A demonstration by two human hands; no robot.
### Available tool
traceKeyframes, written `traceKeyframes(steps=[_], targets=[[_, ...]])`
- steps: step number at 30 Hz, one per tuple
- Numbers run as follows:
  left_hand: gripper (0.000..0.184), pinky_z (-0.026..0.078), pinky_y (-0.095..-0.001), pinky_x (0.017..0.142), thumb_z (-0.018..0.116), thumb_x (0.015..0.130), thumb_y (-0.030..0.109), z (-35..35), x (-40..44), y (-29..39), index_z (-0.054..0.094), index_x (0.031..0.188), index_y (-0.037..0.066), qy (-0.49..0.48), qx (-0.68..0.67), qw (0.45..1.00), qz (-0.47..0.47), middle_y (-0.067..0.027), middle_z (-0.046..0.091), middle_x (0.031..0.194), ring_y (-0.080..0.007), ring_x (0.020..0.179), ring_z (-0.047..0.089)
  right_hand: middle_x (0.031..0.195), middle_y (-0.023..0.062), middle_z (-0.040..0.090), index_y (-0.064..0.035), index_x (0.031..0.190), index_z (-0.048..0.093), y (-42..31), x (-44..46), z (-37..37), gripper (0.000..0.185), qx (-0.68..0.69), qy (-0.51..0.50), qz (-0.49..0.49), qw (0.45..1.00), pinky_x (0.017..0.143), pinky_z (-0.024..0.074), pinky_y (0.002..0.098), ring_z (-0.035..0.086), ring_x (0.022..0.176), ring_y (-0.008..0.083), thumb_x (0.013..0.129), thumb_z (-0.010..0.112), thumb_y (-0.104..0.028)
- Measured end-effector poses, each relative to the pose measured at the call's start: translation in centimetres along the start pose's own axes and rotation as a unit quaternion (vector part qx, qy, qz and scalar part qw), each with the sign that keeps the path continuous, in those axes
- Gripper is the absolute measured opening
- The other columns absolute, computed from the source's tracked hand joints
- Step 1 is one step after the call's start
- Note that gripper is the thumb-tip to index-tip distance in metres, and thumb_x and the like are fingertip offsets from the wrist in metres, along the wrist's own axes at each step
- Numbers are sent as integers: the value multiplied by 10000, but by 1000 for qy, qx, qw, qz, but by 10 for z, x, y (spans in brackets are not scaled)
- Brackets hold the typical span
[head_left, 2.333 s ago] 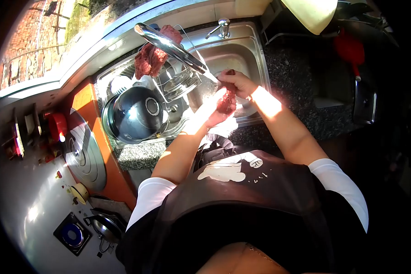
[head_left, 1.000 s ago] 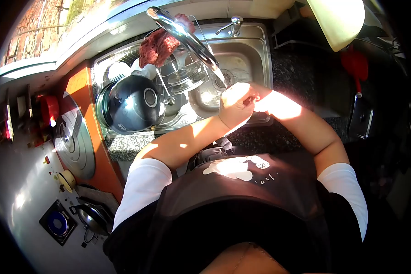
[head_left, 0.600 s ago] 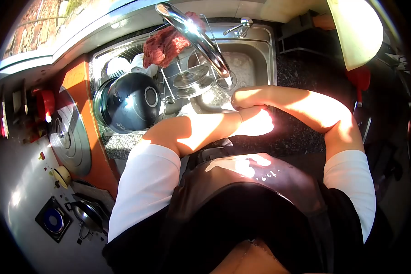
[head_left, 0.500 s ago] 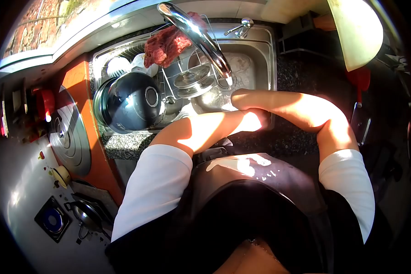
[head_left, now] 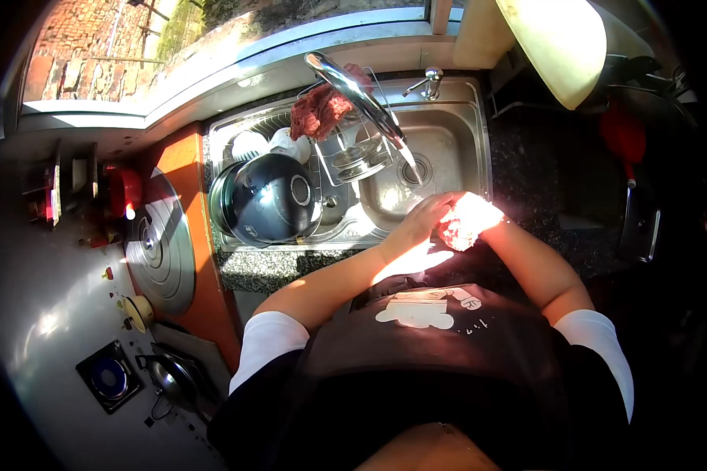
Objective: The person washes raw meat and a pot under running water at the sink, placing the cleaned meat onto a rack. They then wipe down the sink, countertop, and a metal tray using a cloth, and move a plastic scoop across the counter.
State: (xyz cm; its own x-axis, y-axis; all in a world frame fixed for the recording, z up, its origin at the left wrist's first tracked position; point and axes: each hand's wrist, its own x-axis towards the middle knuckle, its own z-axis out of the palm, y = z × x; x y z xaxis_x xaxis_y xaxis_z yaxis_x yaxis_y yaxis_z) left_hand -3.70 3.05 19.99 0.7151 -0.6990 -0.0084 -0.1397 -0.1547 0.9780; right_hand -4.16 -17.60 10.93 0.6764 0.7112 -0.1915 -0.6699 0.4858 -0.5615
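My left hand and my right hand are closed together at the front edge of the sink basin. Between them is a crumpled pinkish-red cloth, partly washed out by sunlight and partly covered by the fingers. Water runs from the chrome faucet beyond my hands, toward the drain. A dark red cloth hangs over a wire rack at the back of the sink, beside the faucet.
On the left drainer, a dark pot lies upside down near white dishes. Glass lids lean in the rack. A soap dispenser stands behind the basin. Speckled counter borders the sink; a red utensil is at right.
My arms have uncrossed, and my hands have come together at the basin's front with a pinkish-red cloth showing between them. The view has shifted, revealing more of the basin and window.
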Motion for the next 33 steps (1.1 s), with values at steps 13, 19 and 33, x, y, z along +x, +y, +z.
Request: traceKeyframes(steps=[13, 19, 33], targets=[[571, 485, -400, 829, 791, 645, 203, -105, -35, 114, 561, 1140, 38, 342, 274, 897, 55, -143, 623, 1008, -304, 944, 599, 870, 2, 581, -84, 967, 603, -1, 32, 125, 220, 97, 156, 52, 982, 655, 481, 256, 579, 727, 111, 959, 528, -291], [441, 476, -358, 713, 763, 681, 223, -165, -17, 127, 619, 1081, 108, 185, 584, 788, 67, -61, 625, 886, -274, 813, 589, 855, 15, 570, -61, 954, 590, -19, 4, 109, 201, 33, 179, 31, 983, 594, 487, 224, 576, 699, 101, 951, 527, -252], [362, 157, -508, 1107, 524, 902, 183, -164, 38, 42, 545, 1250, 87, 214, 494, 840, 71, -204, 339, 1416, -384, 1324, 271, 830, 6, 561, -71, 942, 606, -28, 20, 105, 151, 100, 180, -6, 979, 656, 477, 251, 573, 719, 129, 933, 538, -206]])
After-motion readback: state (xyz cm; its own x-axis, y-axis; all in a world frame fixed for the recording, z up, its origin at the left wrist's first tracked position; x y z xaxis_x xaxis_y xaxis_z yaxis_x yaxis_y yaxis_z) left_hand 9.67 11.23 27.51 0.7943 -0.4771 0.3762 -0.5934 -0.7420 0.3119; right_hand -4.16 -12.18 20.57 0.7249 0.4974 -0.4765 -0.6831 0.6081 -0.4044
